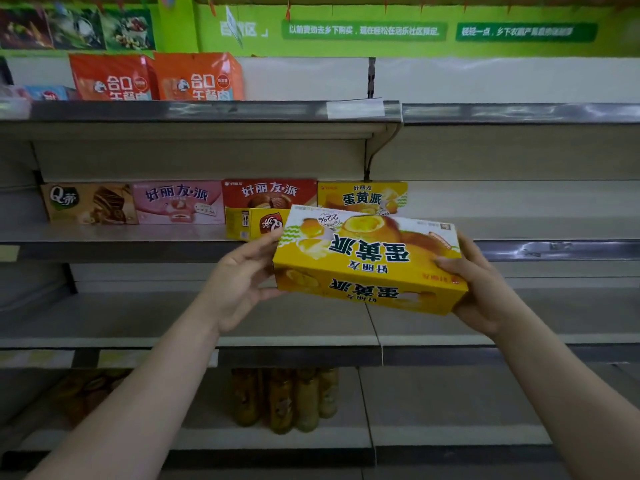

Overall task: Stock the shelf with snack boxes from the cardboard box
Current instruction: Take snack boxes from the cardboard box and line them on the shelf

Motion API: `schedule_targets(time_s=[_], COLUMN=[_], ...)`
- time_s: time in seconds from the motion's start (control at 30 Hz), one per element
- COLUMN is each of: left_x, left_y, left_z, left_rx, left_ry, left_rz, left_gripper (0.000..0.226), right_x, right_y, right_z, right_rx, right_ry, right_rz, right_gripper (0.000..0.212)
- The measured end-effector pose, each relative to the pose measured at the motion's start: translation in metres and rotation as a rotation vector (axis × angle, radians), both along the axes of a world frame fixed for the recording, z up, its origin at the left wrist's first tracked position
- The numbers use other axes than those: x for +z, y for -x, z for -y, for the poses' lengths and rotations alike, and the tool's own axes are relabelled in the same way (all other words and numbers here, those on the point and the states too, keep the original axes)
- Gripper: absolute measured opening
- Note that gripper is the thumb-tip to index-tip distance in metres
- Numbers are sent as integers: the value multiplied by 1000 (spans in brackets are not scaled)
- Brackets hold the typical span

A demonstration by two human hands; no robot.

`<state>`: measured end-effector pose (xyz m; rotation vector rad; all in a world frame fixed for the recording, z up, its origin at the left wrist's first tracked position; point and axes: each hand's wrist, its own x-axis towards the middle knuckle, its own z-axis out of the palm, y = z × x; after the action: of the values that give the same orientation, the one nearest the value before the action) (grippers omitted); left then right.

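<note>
I hold a yellow snack box upside down in front of the middle shelf, one hand at each end. My left hand grips its left end, my right hand grips its right end. Behind it on that shelf stand a brown box, a pink box, a red box and another yellow box. A small yellow box lies in front of the red one, close to my left fingers. The cardboard box is not in view.
Two orange packs stand on the top shelf at the left. Several bottles stand on a low shelf under my arms. The bare shelf just beneath the held box and the right-hand shelf bay hold nothing visible.
</note>
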<state>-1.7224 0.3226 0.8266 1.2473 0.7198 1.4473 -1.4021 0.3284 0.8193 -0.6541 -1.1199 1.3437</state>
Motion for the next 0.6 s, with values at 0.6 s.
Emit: schedule_targets(time_s=[0.6], left_x=[26], left_y=[-5], left_z=[-10], left_rx=[235], left_ry=[-61], left_rz=[39], left_gripper=[59], right_x=[-14], right_y=[31], right_z=[15], right_rx=[-101], right_ry=[16], right_rz=[528], right_gripper=[88])
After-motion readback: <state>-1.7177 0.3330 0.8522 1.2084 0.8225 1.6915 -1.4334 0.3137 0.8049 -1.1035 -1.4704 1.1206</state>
